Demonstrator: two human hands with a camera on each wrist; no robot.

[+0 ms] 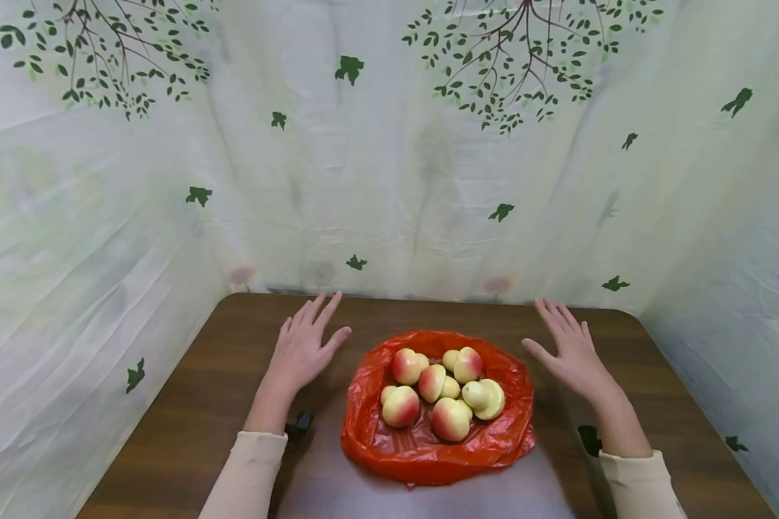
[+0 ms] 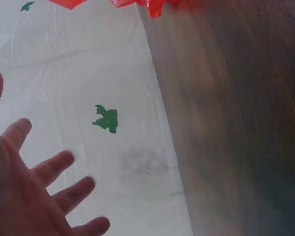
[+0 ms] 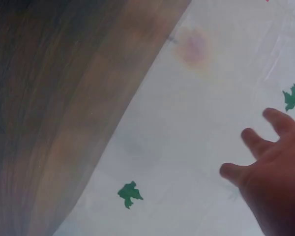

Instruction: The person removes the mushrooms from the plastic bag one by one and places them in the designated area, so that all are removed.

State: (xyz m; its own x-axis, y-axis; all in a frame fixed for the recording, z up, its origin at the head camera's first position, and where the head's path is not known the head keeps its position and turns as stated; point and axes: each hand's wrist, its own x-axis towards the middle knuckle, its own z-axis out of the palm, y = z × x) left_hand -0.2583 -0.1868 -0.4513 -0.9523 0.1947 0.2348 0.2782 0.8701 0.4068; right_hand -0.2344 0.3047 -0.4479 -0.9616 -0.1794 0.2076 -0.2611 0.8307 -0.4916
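Observation:
A red plastic bag (image 1: 438,465) sits on the table with its mouth rolled open wide. Inside it lie several yellow fruits with a red blush, peach-like (image 1: 401,406), many showing a smaller pale lump at one side. To the left of the bag, my left hand (image 1: 304,344) is spread with straight fingers, holding nothing. My right hand (image 1: 573,353) is on the other side, its fingers likewise extended and nothing in them. Both hands are apart from the bag. In the left wrist view, only the edge of the red bag (image 2: 155,6) shows at the top.
The dark wooden table (image 1: 234,360) ends just beyond the fingertips. White cloth curtains (image 1: 389,180) with leaf prints hang behind the table and at both sides. Black wrist straps (image 1: 298,427) show beneath the forearms.

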